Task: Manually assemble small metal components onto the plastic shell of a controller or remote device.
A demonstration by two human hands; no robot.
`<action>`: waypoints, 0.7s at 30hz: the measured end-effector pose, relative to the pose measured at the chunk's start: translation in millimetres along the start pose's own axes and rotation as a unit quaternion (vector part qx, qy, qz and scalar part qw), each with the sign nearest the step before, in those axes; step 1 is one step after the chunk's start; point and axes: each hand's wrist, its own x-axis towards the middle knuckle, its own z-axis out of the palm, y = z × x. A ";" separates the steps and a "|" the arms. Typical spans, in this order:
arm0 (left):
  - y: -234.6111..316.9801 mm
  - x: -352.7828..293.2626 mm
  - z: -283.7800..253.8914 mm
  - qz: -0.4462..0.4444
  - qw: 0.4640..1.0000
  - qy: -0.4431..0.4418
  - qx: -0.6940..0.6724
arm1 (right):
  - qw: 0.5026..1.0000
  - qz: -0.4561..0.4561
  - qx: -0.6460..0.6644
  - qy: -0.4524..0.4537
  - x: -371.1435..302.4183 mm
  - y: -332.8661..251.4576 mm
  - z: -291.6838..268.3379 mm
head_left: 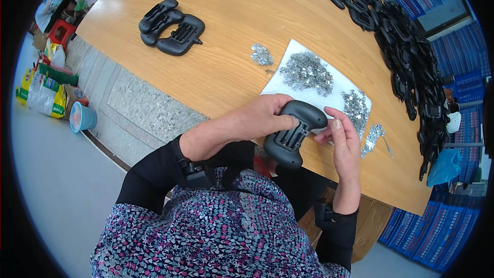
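Note:
My left hand (pixel 267 116) is closed on a black game controller (pixel 284 160), its thumb resting over the open battery compartment (pixel 292 138). The controller is tilted, its back with the slots turned up toward me. My right hand (pixel 343 139) is just right of the controller, fingers bent and apart; I see nothing between them. Beyond both hands lies a white sheet (pixel 293 47) bearing a large heap of small shiny metal pieces (pixel 307 73) and a smaller heap (pixel 355 107) near my right fingers.
Several black controllers (pixel 180 35) lie at the table's far left. More metal pieces (pixel 261 54) (pixel 373 139) lie beside the sheet. A long pile of black controllers (pixel 396 46) runs along the right edge, near blue stacked trays (pixel 458 51) and a blue bag (pixel 444 167).

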 end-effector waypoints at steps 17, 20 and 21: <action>-20.8 -9.6 -27.0 0.049 0.992 0.098 0.066 | 0.874 -0.196 -0.444 -0.014 84.4 -24.3 33.6; -23.4 -11.7 -28.1 0.053 0.993 0.097 0.037 | 0.873 -0.194 -0.448 -0.005 89.8 -21.8 34.6; -23.3 -12.1 -29.1 0.053 0.994 0.094 0.033 | 0.871 -0.191 -0.452 -0.005 88.8 -21.0 33.5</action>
